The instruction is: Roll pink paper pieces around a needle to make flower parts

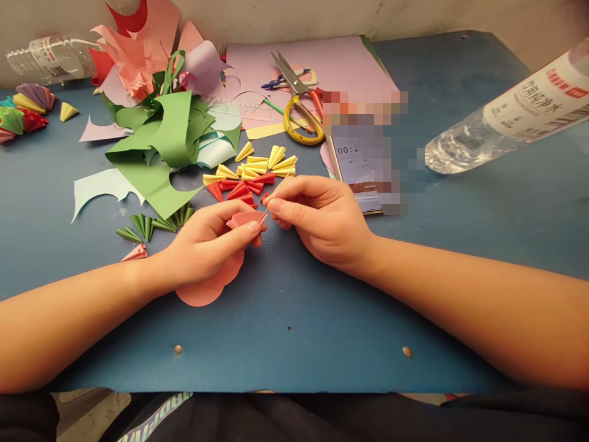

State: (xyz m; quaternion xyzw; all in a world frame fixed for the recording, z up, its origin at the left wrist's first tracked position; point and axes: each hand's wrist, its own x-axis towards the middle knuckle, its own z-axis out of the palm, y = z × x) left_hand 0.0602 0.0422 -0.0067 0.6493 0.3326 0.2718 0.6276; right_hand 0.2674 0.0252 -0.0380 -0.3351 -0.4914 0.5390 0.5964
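My left hand [216, 236] is closed, with a small folded piece of pink paper [246, 219] between thumb and fingers. Under that hand, pink scalloped paper [207, 285] shows in part. My right hand [317, 215] pinches a thin, pale stick [286, 182] between thumb and forefinger; its lower end meets the folded paper at my left thumb. Just beyond my hands lie several red paper cones [239, 191] and several yellow paper cones [271, 161]. Green paper cones [146, 226] and a pink cone [135, 252] rest beside my left wrist.
Green paper scraps [161, 138] and pink scraps [159, 43] are heaped at back left, near a clear bottle [59, 58] on its side. Yellow-handled scissors [299, 101] lie on pink sheets [350, 67]. A phone [359, 159] and a water bottle [510, 110] are right.
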